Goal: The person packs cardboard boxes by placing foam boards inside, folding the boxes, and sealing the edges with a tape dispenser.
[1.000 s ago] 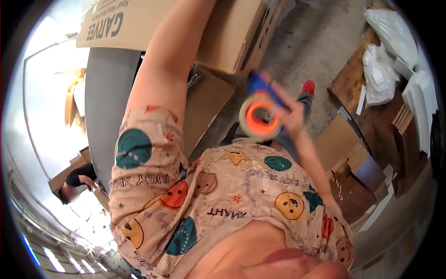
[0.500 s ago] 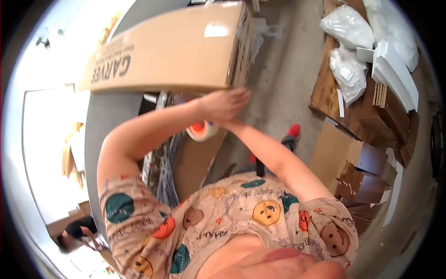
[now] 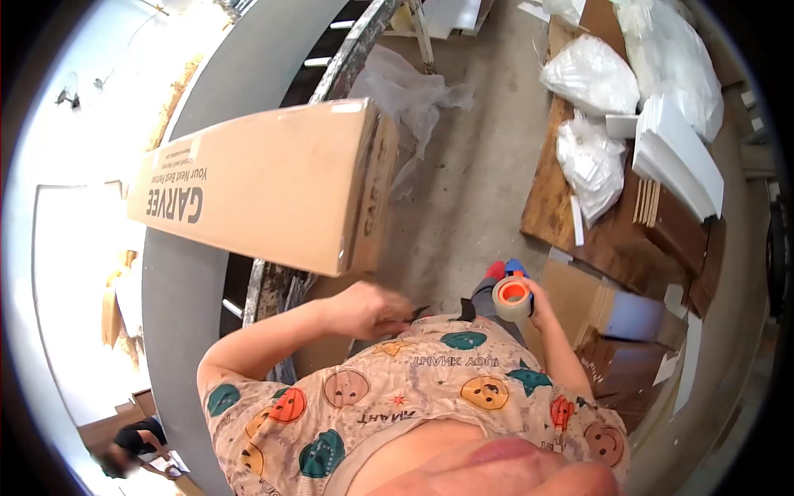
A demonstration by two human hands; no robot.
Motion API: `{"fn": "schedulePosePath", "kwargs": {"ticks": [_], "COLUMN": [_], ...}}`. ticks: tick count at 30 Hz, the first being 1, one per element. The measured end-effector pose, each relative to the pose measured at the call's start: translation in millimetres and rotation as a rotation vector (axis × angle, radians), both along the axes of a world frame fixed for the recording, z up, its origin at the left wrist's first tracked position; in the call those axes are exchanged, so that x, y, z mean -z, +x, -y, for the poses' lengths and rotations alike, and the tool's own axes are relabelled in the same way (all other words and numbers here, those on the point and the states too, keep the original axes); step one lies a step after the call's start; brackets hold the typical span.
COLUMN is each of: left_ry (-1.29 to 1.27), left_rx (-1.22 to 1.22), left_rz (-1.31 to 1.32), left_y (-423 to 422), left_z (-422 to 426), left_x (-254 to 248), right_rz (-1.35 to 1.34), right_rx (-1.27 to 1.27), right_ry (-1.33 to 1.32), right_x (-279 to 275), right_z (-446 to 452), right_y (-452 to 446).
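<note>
A long cardboard box (image 3: pixel 273 178) printed GARVEE lies on the grey work surface (image 3: pixel 178 285), its near end jutting out toward me. Shiny tape shows along the edge of that end. My left hand (image 3: pixel 368 310) is just below the box's corner, apart from it; its fingers look curled but are smeared by motion, so whether they hold anything is unclear. Out to the right, my right hand (image 3: pixel 542 306) grips a tape dispenser (image 3: pixel 514 293) with a blue part and a clear roll on an orange core.
A worn metal frame (image 3: pixel 356 50) runs beside the work surface, with clear plastic film (image 3: pixel 405 99) hanging there. At right, a wooden table (image 3: pixel 550 198) bears white plastic bags (image 3: pixel 591 74) and boards. Cardboard stacks (image 3: pixel 608 314) stand below. Another person (image 3: pixel 136 442) bends at far left.
My hands have come apart from the box's near end. The right hand has swung right with the tape dispenser; the left has drawn back toward my body. The view has shifted too.
</note>
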State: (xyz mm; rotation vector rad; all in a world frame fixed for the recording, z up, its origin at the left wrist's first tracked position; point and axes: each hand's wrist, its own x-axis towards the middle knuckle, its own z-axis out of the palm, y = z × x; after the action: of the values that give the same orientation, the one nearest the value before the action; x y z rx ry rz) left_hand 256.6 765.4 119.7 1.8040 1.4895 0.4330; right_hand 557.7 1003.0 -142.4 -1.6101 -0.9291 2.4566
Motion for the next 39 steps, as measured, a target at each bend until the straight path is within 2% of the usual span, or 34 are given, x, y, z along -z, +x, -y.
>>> {"fn": "schedulePosePath", "kwargs": {"ticks": [2,3,6,7,8,9,10,11,12,13,14,15,16,18,20,21,22,23,24,25,27,28,29,31,33,35,36,39], "left_ry": [0.441,0.563,0.539,-0.068,-0.267,-0.215,-0.097,-0.176,-0.307,-0.528,-0.588,-0.633,-0.675,-0.591,-0.612,-0.600,-0.523,-0.449,-0.451,-0.388,-0.386,-0.384,-0.390,-0.328,-0.387,-0.417,-0.433,-0.558], "left_rx": [-0.144,-0.233,-0.341,-0.549,-0.627,-0.701,-0.669,-0.663,-0.776,-1.007,-1.132,-1.070,-0.999,-0.844,-0.756,-0.727,-0.677,-0.658,-0.659,-0.549,-0.484,-0.392,-0.407,-0.450,-0.448,-0.492,-0.499,-0.531], "left_rz": [-0.155,-0.311,-1.036,-0.927,-0.689,-0.628,-0.685,-0.710,-0.613,-0.429,-0.470,-0.684,-0.892,-0.879,-0.659,-0.509,-0.513,-0.405,-0.399,-0.430,-0.404,-0.420,-0.343,-0.203,-0.143,-0.093,-0.081,0.076], "left_y": [-20.1,-48.7,-157.5,-173.6,-187.6,-193.1,-199.1,-191.2,-189.6,-188.6,-212.6,-221.3,-230.4,-275.3,-329.9,-357.2,-369.3,-390.4,-403.1,-434.0,-460.7,-474.3,-481.9,-488.1,-499.3,-502.4,-511.3,-543.1], "left_z": [-78.7,-109.7,-168.5,-169.1,-169.0,-163.2,-153.0,-158.5,-165.3,-180.3,-182.0,-199.6,-216.6,-239.6,-290.9,-317.1,-352.0,-383.4,-422.0,-455.0,-530.6,-573.3,-611.3,-681.6,-748.7,-798.7,-821.3,-882.1], "left_x": [-31.2,-23.2,-7.7,-9.1,-13.0,-9.3,4.0,-10.5,-20.6,-41.9,-33.0,-39.4,-43.0,-26.9,4.5,21.7,30.2,49.3,58.1,94.9,135.1,156.2,173.3,199.2,241.1,270.3,284.4,325.1], "right_rz": [-0.039,-0.055,-0.120,-0.139,-0.160,-0.172,-0.186,-0.169,-0.144,-0.154,-0.150,-0.139,-0.137,-0.113,-0.057,-0.200,-0.322,-0.220,-0.188,-0.175,-0.101,-0.152,-0.193,-0.268,-0.315,-0.396,-0.377,-0.189], "right_rx": [-0.026,-0.035,-0.094,-0.083,-0.069,-0.038,-0.003,0.033,0.064,0.061,0.089,0.115,0.110,0.128,0.146,0.146,0.151,0.182,0.297,0.347,0.404,0.519,0.637,0.620,0.633,0.593,0.589,0.571], "right_ry": [0.070,0.028,0.129,0.151,0.174,0.146,0.111,0.061,0.005,0.011,-0.117,-0.244,-0.233,-0.313,-0.301,-0.278,-0.262,-0.062,-0.324,-0.292,-0.281,-0.253,-0.231,-0.283,-0.279,-0.568,-0.577,-0.275], "right_x": [7.9,6.2,11.4,17.1,22.9,29.0,34.4,32.0,22.0,15.6,9.8,9.5,16.0,22.0,28.3,39.2,43.6,-14.8,3.1,10.4,14.1,15.4,16.6,25.8,27.9,19.9,21.7,40.7], "right_z": [-32.7,-49.1,-95.5,-111.0,-127.2,-144.0,-158.5,-173.8,-187.5,-202.8,-220.2,-237.4,-253.8,-290.2,-330.9,-350.1,-357.8,-355.3,-381.7,-403.7,-425.8,-445.2,-456.9,-499.5,-544.0,-592.4,-616.3,-690.7], "right_y": [-5.5,-14.6,-37.0,-41.1,-43.8,-44.3,-48.1,-52.1,-53.5,-57.3,-62.8,-68.0,-72.8,-92.5,-121.2,-133.8,-135.1,-160.8,-172.8,-191.8,-204.9,-219.6,-228.7,-249.3,-272.1,-302.1,-322.3,-390.2]}}
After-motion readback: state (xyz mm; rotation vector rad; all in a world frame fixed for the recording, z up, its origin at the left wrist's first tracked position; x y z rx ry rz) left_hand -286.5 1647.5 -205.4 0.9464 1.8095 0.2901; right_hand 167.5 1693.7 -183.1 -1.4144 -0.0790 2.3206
